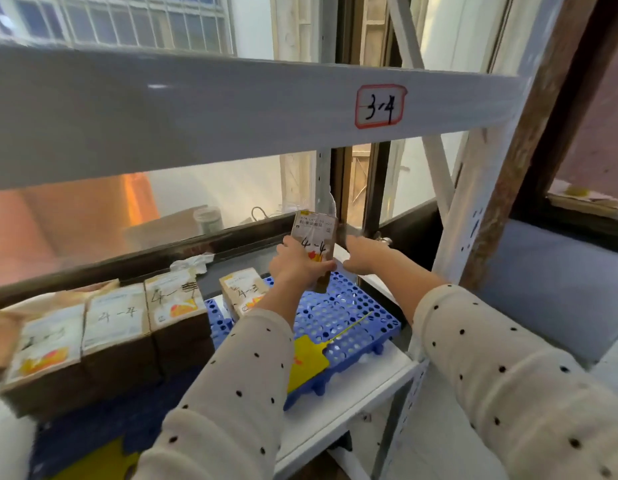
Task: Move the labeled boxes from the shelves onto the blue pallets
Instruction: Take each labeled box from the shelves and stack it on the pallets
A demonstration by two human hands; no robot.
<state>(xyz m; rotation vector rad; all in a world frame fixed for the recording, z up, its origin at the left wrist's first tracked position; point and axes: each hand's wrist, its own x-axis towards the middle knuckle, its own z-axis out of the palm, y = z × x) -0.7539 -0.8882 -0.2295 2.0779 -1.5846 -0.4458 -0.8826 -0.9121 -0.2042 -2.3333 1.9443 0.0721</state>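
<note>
A small brown cardboard box (314, 237) with a white label marked 4-4 is held upright above the far part of a blue perforated pallet (338, 317). My left hand (297, 266) grips its left side and front. My right hand (364, 252) presses on its right side. Another labeled box (243, 289) stands on the pallet's left part. Three more labeled boxes (177, 303) (115, 317) (46, 344) sit in a row to the left on a second blue pallet (214, 317).
A white shelf beam (231, 112) with a tag reading 3-4 (380, 105) crosses just above my hands. A yellow tag (307, 358) lies on the pallet's near edge. White shelf uprights (470, 216) stand to the right. A window sill and glass close off the back.
</note>
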